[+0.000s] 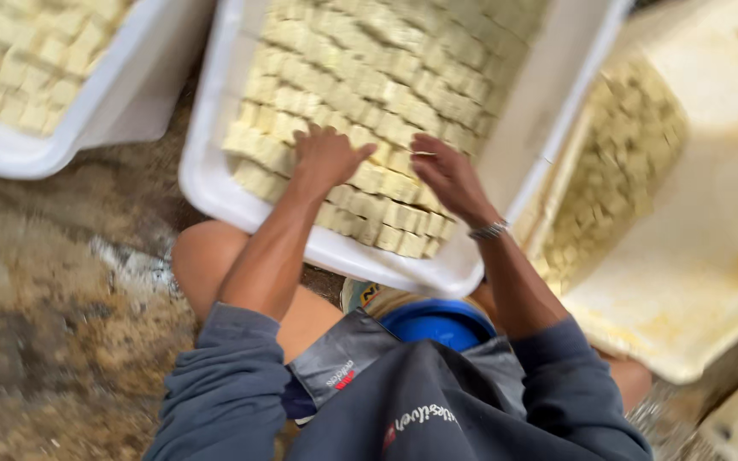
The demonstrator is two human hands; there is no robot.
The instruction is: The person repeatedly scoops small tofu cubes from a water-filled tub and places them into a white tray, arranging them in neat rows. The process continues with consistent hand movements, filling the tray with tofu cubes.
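A white plastic tub (215, 183) lies in front of me, filled with rows of pale yellow cubes (369, 77). My left hand (328, 155) rests palm down on the cubes near the tub's front edge, fingers spread. My right hand (446, 175) lies just to its right, also flat on the cubes, fingers slightly curled; a metal bracelet (489, 229) sits on that wrist. Neither hand holds a cube that I can see. Both sleeves are grey-blue and pushed up.
A second white tub (117, 94) of the same cubes stands at the upper left. A yellowish tub (694, 256) with more cubes lies at the right. A blue round lid or bowl (437, 323) sits by my lap. The ground at the left is wet, rough and dirty.
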